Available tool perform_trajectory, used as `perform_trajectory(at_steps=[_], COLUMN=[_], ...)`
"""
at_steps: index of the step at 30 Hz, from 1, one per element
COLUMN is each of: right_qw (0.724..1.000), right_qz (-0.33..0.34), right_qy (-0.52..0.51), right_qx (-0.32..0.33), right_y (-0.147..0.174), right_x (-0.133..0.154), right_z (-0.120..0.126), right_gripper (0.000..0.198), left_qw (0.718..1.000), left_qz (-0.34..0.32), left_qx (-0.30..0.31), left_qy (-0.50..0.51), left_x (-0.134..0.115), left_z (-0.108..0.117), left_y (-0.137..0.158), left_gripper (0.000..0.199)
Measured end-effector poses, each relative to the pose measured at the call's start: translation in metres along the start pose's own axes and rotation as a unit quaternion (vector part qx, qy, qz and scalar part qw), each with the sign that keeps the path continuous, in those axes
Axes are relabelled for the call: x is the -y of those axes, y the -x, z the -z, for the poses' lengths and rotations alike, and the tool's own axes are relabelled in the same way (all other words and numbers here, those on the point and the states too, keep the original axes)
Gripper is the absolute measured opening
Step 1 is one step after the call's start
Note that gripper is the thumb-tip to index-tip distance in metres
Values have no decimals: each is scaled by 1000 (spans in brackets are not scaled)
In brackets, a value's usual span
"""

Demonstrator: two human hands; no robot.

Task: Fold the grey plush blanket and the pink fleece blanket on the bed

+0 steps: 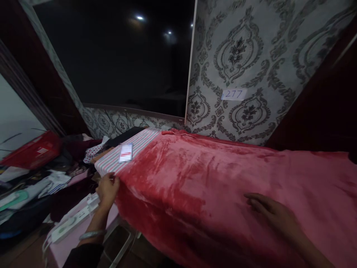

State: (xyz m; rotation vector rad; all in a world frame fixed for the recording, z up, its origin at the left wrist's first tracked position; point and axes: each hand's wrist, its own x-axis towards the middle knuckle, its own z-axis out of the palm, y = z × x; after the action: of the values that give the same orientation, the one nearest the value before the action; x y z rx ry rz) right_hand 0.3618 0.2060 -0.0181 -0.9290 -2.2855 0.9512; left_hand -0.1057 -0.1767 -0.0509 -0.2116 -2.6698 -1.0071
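A red plush blanket lies spread over a long table or board, its front side hanging down over the edge. At its near left corner my left hand pinches the blanket's edge between thumb and fingers. My right hand rests on or just above the blanket at the right, fingers stretched forward and holding nothing. Beyond the blanket's left edge shows a striped cloth in white, pink and green. A phone with a lit, blurred screen lies on that striped cloth.
A white power strip sits on a pink surface below my left hand. Piled clothes and a red bag fill the left side. Behind stand a large dark television and a patterned wall with a "277" label.
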Motion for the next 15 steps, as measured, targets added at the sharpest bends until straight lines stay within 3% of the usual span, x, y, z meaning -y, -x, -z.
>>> perform_trajectory(at_steps=[3,5,11,15], right_qw=[1000,999,999,998], right_qz=[25,32,1,-6], right_qy=[-13,-19,-17,-16], right_qx=[13,5,-34,-62], right_y=[-30,-46,-65,-61], right_x=[-2,-8,-37,-48], right_z=[-20,-34,-59,-64], right_gripper=[45,45,46,49], left_qw=[992,984,971,966], left_qz=[-125,-164,-130,-106], left_qx=[26,62,177,218], left_qy=[-16,-19,-93,-94], left_x=[-32,-60,-141,-167], left_z=[-7,-19,-70,-99], left_y=[-7,-20,-82,-114], left_gripper=[39,42,48,45])
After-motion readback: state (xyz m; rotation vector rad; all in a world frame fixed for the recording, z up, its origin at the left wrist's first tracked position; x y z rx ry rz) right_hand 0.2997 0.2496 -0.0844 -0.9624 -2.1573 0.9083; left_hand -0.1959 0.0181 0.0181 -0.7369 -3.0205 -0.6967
